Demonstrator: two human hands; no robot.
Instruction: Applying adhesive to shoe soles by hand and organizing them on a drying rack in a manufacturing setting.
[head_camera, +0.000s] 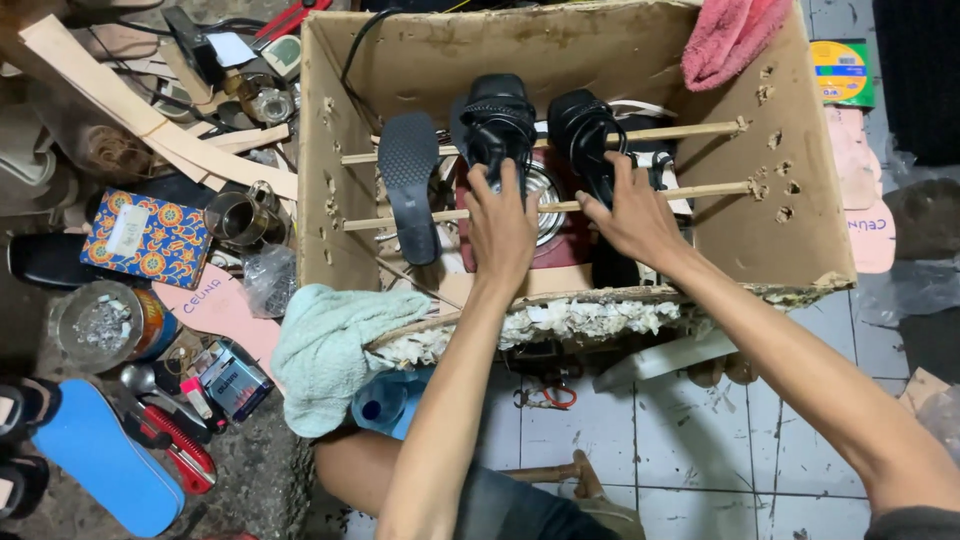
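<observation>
Both my hands reach into a large cardboard box (770, 215) crossed by two wooden sticks (700, 190). My left hand (500, 225) rests its fingers on a black strappy sandal (497, 125) lying over the sticks. My right hand (630, 215) touches a second black sandal (580, 135) beside it. A loose black shoe sole (410, 180) lies across the sticks at the left. Under the sandals sits a small red stove with a round metal burner (547, 190).
A pink cloth (730, 35) hangs on the box's far rim and a pale green cloth (325, 350) on its near left corner. Left of the box lie wooden strips (120, 100), a patterned tin (145, 238), a metal cup (235, 218), a blue insole (105, 460) and red-handled tools (180, 445).
</observation>
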